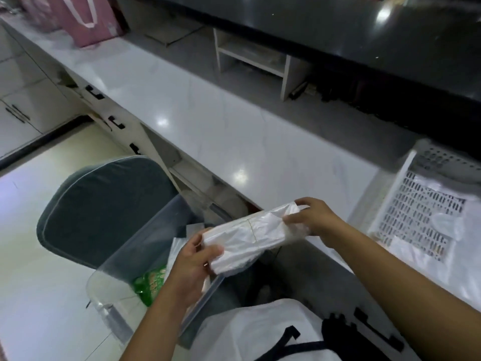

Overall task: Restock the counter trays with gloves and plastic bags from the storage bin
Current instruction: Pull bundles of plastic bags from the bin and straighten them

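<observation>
Head view. A bundle of white plastic bags (250, 237), bound near its middle by a thin band, is held level between 2 hands above the counter edge (260, 201). The left hand (190, 267) grips the bundle's near-left end, its thumb curled over the top face and its fingers wrapped beneath. The right hand (312, 220) pinches the far-right end, with the thumb on the near side and the fingertips curled over the loose plastic at that end. Directly below the left hand's fingers stands the clear storage bin (122, 259), open at the top; a green printed packet (151, 282) and a further piece of white plastic lie inside it. Beyond the bin, to the left of the left fingers, is a grey cushioned chair (104, 204). To the right of the right hand's fingers a white perforated tray (406, 204) sits on the counter, holding thin clear plastic items (442, 222), too blurred to tell whether gloves or bags. Far beyond both hands, a white shelf unit (260, 58) and 1 pink bag (88, 19) stand on the counter.
</observation>
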Demonstrator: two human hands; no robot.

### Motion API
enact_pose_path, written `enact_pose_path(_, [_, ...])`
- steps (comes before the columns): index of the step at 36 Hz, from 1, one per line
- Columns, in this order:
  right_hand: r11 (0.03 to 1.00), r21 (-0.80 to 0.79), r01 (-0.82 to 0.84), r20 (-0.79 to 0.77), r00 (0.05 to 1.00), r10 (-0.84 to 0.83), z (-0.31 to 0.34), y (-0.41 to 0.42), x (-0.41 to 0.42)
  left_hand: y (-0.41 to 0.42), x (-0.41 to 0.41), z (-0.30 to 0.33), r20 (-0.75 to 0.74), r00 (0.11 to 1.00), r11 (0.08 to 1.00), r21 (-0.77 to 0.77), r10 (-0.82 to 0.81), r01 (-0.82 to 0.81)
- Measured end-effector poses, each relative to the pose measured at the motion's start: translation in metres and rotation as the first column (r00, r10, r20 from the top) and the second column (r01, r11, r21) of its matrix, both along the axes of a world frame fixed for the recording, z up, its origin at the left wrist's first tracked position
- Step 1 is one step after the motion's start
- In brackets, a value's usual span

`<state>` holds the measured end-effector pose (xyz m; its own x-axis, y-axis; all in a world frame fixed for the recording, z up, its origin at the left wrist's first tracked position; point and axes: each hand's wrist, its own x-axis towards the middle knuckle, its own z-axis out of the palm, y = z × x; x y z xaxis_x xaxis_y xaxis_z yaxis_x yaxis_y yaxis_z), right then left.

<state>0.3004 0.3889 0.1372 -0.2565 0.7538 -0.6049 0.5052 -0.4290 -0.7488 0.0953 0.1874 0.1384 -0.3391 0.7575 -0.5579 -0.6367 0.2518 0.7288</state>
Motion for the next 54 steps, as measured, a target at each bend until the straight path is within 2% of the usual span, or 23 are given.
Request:
enact_pose_path(3, [0.996,-0.085,0.032,-0.166,0.985,-0.045,0.015,-0.035,0.017,-0.026,-0.007,0.014,-0.017,0.998,0.992,0.110,-0.065,0.067])
enact_pose_path(7, [0.972,-0.222,-0.074,-0.348,0.937,-0.009,0.034,-0.077,0.053,-0.053,-0.013,0.023,-0.061,0.981,0.955,0.228,-0.183,0.192])
enact_pose_path(10, [0.949,-0.291,-0.120,-0.417,0.909,-0.013,0.040,-0.111,0.087,-0.063,-0.013,0.021,-0.073,0.956,0.916,0.272,-0.285,0.294])
enact_pose_path(13, [0.945,-0.327,-0.028,-0.398,0.911,-0.111,0.050,-0.147,0.122,-0.065,-0.005,0.014,-0.070,0.927,0.884,0.281,-0.369,0.373])
enact_pose_path(18, [0.961,-0.170,0.220,-0.238,0.937,-0.256,0.079,-0.202,0.175,-0.053,0.037,0.011,-0.069,0.857,0.820,0.259,-0.511,0.510])
enact_pose_path(21, [0.949,-0.071,0.307,-0.224,0.922,-0.315,0.096,-0.220,0.205,-0.039,0.069,0.016,-0.078,0.806,0.768,0.265,-0.586,0.583])
enact_pose_path(24, [0.935,0.020,0.353,-0.223,0.913,-0.340,0.109,-0.232,0.238,-0.023,0.102,0.024,-0.172,0.759,0.714,0.260,-0.628,0.650])
enact_pose_path(30, [0.916,0.148,0.373,-0.195,0.919,-0.343,0.112,-0.232,0.311,0.015,0.167,0.041,-0.375,0.605,0.591,0.166,-0.702,0.789])
enact_pose_path(38, [0.891,0.363,0.274,-0.012,0.957,-0.289,0.119,-0.192,0.425,0.078,0.288,0.079,-0.637,0.415,0.486,0.072,-0.649,0.871])
enact_pose_path(40, [0.872,0.421,0.252,0.007,0.960,-0.281,0.123,-0.178,0.457,0.095,0.323,0.090,-0.708,0.333,0.446,0.028,-0.623,0.895])
enact_pose_path(43, [0.824,0.512,0.243,0.036,0.952,-0.304,0.128,-0.154,0.502,0.122,0.374,0.105,-0.819,0.161,0.404,-0.092,-0.550,0.910])
enact_pose_path(50, [0.662,0.734,0.152,0.192,0.888,-0.417,0.121,-0.097,0.575,0.186,0.477,0.107,-0.965,-0.082,0.480,-0.198,-0.251,0.854])
enact_pose_path(54, [0.646,0.759,0.079,0.294,0.844,-0.449,0.098,-0.065,0.603,0.216,0.518,0.083,-0.959,-0.239,0.520,-0.282,-0.150,0.806])
